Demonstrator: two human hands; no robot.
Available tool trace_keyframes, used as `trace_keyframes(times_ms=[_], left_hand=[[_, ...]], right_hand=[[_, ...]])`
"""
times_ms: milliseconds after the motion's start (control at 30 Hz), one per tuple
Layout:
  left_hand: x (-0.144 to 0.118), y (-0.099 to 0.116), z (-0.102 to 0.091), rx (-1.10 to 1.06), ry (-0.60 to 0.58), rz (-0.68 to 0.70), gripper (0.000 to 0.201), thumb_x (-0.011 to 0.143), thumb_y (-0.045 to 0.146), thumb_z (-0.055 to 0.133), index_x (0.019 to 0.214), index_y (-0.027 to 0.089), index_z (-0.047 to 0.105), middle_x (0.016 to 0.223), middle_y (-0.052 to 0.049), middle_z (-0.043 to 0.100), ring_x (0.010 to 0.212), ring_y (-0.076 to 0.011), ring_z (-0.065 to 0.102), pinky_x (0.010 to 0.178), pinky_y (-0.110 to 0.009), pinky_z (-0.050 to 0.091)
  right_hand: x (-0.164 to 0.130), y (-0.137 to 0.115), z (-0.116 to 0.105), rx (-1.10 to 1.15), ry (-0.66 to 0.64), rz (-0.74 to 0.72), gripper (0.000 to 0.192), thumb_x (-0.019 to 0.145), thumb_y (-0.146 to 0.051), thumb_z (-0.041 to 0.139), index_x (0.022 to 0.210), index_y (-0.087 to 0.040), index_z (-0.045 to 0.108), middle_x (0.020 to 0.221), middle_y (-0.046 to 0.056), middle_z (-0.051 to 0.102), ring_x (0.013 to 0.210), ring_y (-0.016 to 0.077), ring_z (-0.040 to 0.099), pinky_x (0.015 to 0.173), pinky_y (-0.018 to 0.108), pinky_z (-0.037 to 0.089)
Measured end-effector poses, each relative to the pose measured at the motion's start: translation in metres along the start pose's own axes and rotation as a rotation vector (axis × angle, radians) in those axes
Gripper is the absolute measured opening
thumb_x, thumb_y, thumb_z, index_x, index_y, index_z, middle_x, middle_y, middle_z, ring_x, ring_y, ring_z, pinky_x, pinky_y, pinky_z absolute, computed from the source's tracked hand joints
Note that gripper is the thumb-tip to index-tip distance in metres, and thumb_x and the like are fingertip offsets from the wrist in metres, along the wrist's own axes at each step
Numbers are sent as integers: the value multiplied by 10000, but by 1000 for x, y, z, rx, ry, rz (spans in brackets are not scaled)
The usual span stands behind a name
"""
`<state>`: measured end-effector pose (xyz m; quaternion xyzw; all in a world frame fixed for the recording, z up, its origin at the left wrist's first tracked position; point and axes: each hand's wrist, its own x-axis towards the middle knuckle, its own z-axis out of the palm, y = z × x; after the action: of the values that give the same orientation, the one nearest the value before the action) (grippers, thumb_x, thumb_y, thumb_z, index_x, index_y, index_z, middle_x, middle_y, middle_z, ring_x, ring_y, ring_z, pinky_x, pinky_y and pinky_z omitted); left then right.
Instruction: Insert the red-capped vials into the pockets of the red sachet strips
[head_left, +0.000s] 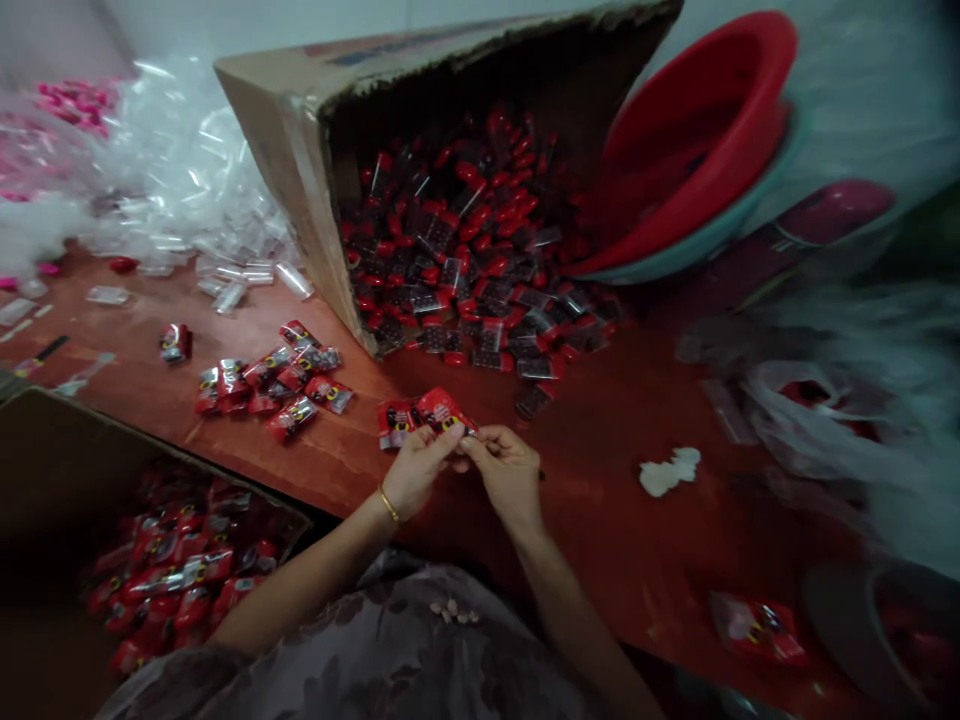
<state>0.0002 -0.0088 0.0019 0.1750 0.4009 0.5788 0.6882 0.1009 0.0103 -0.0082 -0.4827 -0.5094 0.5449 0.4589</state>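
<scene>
Near the table's front edge, my left hand (420,465) and my right hand (506,470) meet at a small red printed packet (444,408). Both hands pinch its lower edge between thumb and fingers. Behind my left fingers another red packet (395,422) lies on the table. A gold bracelet (388,503) is on my left wrist. To the left lies a loose group of red and silver packets (274,375). Beyond my hands, a cardboard box (289,150) on its side spills many clear containers with red caps (480,260).
A lower box (45,440) at the left holds many red packets. Clear plastic tubes (247,280) pile at the back left. A red basin (697,140) leans beside the tipped box. White scraps (670,472) and plastic bags (832,420) lie to the right.
</scene>
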Motion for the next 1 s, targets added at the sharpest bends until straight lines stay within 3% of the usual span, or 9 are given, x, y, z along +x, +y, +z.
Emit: trace_keyframes(times_ms=[100, 233, 300, 367, 467, 600, 700, 833, 1000], left_hand=[[2, 18, -13, -22, 113, -15, 287, 585, 355, 770, 636, 126, 604, 581, 6, 609, 522, -77, 545, 517, -180, 432], [18, 68, -44, -94, 348, 25, 211, 765, 363, 612, 749, 154, 593, 773, -43, 678, 731, -144, 648, 665, -241, 492], [27, 90, -59, -189, 453, 102, 297, 832, 445, 486, 807, 165, 584, 836, -57, 679, 805, -148, 649, 712, -260, 500], [31, 99, -66, -173, 453, 120, 392, 817, 519, 455, 865, 153, 588, 905, -97, 675, 863, -178, 643, 739, -298, 507], [29, 83, -60, 263, 396, 211, 415, 722, 517, 585, 899, 144, 629, 945, -115, 678, 911, -224, 632, 827, -362, 486], [34, 39, -41, 1252, 179, 510, 360, 705, 414, 642, 989, 195, 670, 1140, -108, 636, 1183, -289, 479, 1033, -462, 302], [45, 17, -34, 1662, 69, 581, 337, 736, 382, 622, 1042, 247, 663, 1284, -94, 545, 1303, -319, 324, 1060, -520, 212], [54, 4, -34, 1665, 56, 654, 205, 763, 325, 596, 938, 298, 701, 1211, -76, 603, 1301, -322, 330, 1066, -547, 137], [48, 4, -27, 1323, 113, 626, 178, 713, 285, 636, 868, 321, 717, 1185, -46, 623, 1303, -317, 327, 1080, -529, 41]], right_hand=[[6, 2, 7, -159, 5, -60, 260, 697, -432, 639, 677, -184, 562, 571, -3, 639, 476, 139, 594, 471, 244, 480], [25, 6, -21, -755, 136, -248, 355, 796, -434, 542, 989, -147, 622, 963, 121, 685, 905, 256, 625, 805, 398, 484], [38, 11, -43, -1048, 200, -248, 456, 836, -392, 491, 1178, -94, 543, 1235, 188, 557, 1175, 338, 467, 953, 511, 366], [47, 19, -60, -1216, 171, -208, 506, 859, -365, 459, 1272, -73, 466, 1380, 187, 412, 1302, 369, 293, 1010, 569, 268], [49, 28, -72, -1299, 62, -207, 494, 882, -365, 419, 1296, -99, 450, 1438, 128, 341, 1348, 347, 196, 1048, 572, 212], [29, 33, -72, -1290, 21, -241, 465, 890, -381, 395, 1271, -128, 477, 1423, 102, 375, 1346, 320, 217, 1054, 582, 191], [14, 36, -73, -1264, 39, -253, 462, 887, -386, 392, 1267, -138, 480, 1409, 109, 396, 1344, 311, 225, 1045, 589, 198], [2, 38, -73, -1204, 86, -343, 435, 882, -382, 402, 1224, -138, 516, 1380, 133, 429, 1332, 306, 262, 1034, 582, 218], [-6, 24, -57, -976, 193, -460, 309, 873, -316, 444, 1081, -152, 602, 1174, 136, 607, 1165, 262, 487, 987, 465, 338]])
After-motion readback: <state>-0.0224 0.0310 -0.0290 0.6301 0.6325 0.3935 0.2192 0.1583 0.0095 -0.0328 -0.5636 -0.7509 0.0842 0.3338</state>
